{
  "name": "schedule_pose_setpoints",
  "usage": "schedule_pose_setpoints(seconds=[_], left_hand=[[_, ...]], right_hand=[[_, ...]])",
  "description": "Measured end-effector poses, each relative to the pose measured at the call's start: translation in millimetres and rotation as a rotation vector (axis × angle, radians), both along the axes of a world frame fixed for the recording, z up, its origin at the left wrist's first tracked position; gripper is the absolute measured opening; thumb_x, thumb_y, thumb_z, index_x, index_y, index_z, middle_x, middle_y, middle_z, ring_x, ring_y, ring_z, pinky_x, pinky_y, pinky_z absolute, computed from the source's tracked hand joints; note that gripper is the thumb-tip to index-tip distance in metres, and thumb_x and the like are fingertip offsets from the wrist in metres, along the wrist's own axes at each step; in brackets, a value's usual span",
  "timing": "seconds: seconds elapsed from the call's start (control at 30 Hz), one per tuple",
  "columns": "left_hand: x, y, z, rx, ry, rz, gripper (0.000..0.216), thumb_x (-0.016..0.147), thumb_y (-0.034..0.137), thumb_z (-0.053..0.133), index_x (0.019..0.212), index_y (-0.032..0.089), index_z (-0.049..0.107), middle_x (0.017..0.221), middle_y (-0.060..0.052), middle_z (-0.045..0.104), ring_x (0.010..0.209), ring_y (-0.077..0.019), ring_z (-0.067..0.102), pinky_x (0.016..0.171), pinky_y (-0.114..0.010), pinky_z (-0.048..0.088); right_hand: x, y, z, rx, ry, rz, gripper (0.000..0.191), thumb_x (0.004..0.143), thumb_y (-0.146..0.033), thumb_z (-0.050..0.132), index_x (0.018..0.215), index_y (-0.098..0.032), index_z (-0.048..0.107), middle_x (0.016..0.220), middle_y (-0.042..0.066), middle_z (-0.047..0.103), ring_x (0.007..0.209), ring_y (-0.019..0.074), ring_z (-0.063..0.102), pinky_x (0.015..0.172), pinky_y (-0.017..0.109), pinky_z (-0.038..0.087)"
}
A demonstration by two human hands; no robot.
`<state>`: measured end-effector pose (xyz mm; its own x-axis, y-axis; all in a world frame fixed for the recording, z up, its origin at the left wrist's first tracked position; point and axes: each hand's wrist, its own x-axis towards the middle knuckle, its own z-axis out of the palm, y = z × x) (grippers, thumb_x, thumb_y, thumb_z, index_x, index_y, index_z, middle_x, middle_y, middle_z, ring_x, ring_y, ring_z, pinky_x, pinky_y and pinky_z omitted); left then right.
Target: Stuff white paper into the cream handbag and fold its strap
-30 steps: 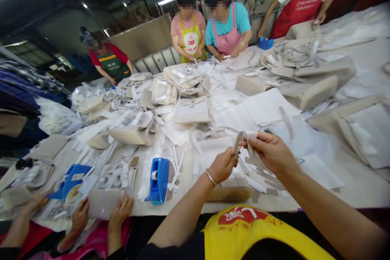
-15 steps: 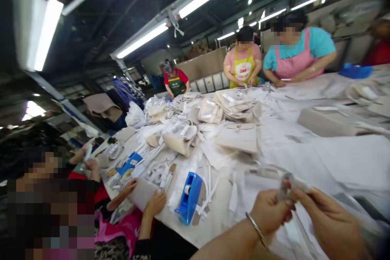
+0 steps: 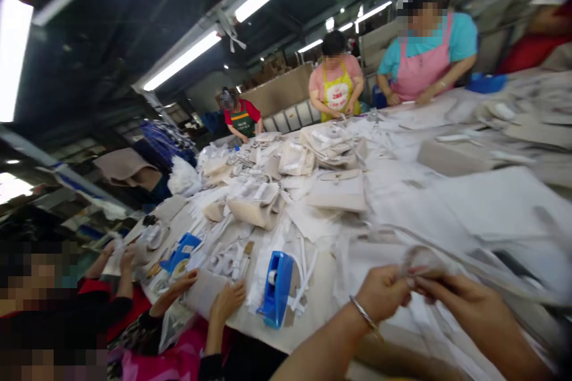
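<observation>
Pinching a pale strap (image 3: pixel 417 259) between both sets of fingertips, your left hand (image 3: pixel 385 293) and right hand (image 3: pixel 456 303) now sit low at the near right of the view, because your head has swung left and up since a second ago while the grip has stayed as it was. The blue tape dispenser (image 3: pixel 276 289) stands well left of them on the table (image 3: pixel 313 315), beside a co-worker's hands (image 3: pixel 226 297). Blur hides the strap's far end and how it is folded.

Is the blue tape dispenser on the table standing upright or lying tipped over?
Upright. The blue tape dispenser stands on its base on the table, with its white roll visible in the middle and its top edge pointing up.
</observation>
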<state>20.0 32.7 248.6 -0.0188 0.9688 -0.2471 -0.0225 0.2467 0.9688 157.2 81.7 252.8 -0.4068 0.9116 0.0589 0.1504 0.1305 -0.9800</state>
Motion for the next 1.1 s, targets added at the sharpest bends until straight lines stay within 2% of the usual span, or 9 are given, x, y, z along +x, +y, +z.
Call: schedule_pose_setpoints(seconds=[0.13, 0.23, 0.33, 0.43, 0.53, 0.63, 0.83, 1.0, 1.1], left_hand=[[-8, 6, 5.4, -0.024, 0.011, -0.08, 0.038, 0.072, 0.049, 0.043, 0.076, 0.013, 0.053, 0.045, 0.005, 0.038, 0.04, -0.0042, 0.03, 0.04, -0.019, 0.022], [-5, 6, 8.3, -0.026, 0.014, -0.123, 0.038, 0.074, 0.05, 0.039, 0.081, 0.014, 0.048, 0.046, 0.006, 0.038, 0.038, -0.0038, 0.029, 0.038, -0.018, 0.022], [5, 3, 13.8, 0.004, -0.03, -0.13, 0.036, 0.075, 0.048, 0.038, 0.085, 0.015, 0.045, 0.046, 0.007, 0.038, 0.037, -0.0038, 0.029, 0.037, -0.017, 0.022], [12, 2, 23.6, -0.02, -0.123, -0.077, 0.036, 0.074, 0.049, 0.04, 0.085, 0.015, 0.044, 0.044, 0.008, 0.035, 0.035, -0.0036, 0.026, 0.035, -0.017, 0.02], [10, 0, 33.1, -0.05, -0.222, -0.036, 0.039, 0.073, 0.052, 0.04, 0.083, 0.015, 0.045, 0.044, 0.007, 0.034, 0.036, -0.0035, 0.025, 0.036, -0.017, 0.02], [5, -1, 37.0, -0.095, -0.237, 0.041, 0.05, 0.072, 0.06, 0.031, 0.078, 0.013, 0.048, 0.042, 0.006, 0.034, 0.035, -0.004, 0.024, 0.035, -0.017, 0.019], [-7, 8, 27.7, -0.194, -0.194, 0.129, 0.045, 0.072, 0.055, 0.035, 0.07, 0.013, 0.048, 0.038, 0.006, 0.031, 0.033, -0.0032, 0.02, 0.033, -0.017, 0.013], [-19, 21, 7.7, -0.44, -0.519, -0.115, 0.02, 0.068, 0.032, 0.036, 0.061, 0.015, 0.043, 0.036, 0.008, 0.022, 0.032, -0.0034, 0.01, 0.033, -0.017, 0.006], [-23, 25, -2.3, -0.517, -0.532, -0.183, 0.016, 0.064, 0.029, 0.037, 0.058, 0.015, 0.042, 0.034, 0.008, 0.02, 0.032, -0.0034, 0.01, 0.033, -0.017, 0.006]], right_hand=[[5, 5, 32.5, -0.173, -0.008, -0.036, 0.026, 0.066, -0.041, 0.059, 0.076, -0.017, 0.061, 0.06, 0.002, 0.058, 0.05, 0.0135, 0.049, 0.047, 0.026, 0.044], [0, 12, 49.7, -0.19, 0.11, -0.131, 0.027, 0.066, -0.039, 0.061, 0.078, -0.015, 0.061, 0.06, 0.003, 0.058, 0.052, 0.0135, 0.05, 0.048, 0.026, 0.044], [-7, 14, 46.9, 0.01, 0.108, -0.256, 0.024, 0.071, -0.035, 0.057, 0.085, -0.017, 0.061, 0.061, 0.002, 0.057, 0.051, 0.0127, 0.048, 0.047, 0.026, 0.042], [-9, 16, 26.9, 0.447, -0.046, -0.293, 0.019, 0.076, -0.027, 0.051, 0.09, -0.02, 0.061, 0.075, 0.003, 0.06, 0.065, 0.0155, 0.053, 0.059, 0.029, 0.045], [-4, 19, 5.4, 0.93, -0.245, -0.185, 0.019, 0.075, -0.016, 0.049, 0.089, -0.021, 0.062, 0.083, 0.005, 0.062, 0.078, 0.0178, 0.055, 0.07, 0.031, 0.045], [0, 24, -1.9, 1.17, -0.415, -0.004, 0.02, 0.077, -0.014, 0.046, 0.086, -0.02, 0.062, 0.078, 0.006, 0.062, 0.074, 0.0174, 0.054, 0.067, 0.032, 0.045], [-5, 22, 10.6, 1.312, -0.635, 0.274, 0.023, 0.08, -0.01, 0.038, 0.082, -0.012, 0.06, 0.083, 0.011, 0.057, 0.081, 0.0196, 0.05, 0.067, 0.033, 0.044], [-11, 14, 2.6, 1.309, -0.809, 0.34, 0.019, 0.077, -0.009, 0.042, 0.084, -0.009, 0.059, 0.085, 0.012, 0.054, 0.08, 0.023, 0.049, 0.063, 0.035, 0.045], [-12, 14, -4.6, 1.281, -0.792, 0.384, 0.02, 0.075, -0.007, 0.041, 0.084, -0.008, 0.059, 0.087, 0.012, 0.054, 0.082, 0.0236, 0.049, 0.063, 0.036, 0.046]])
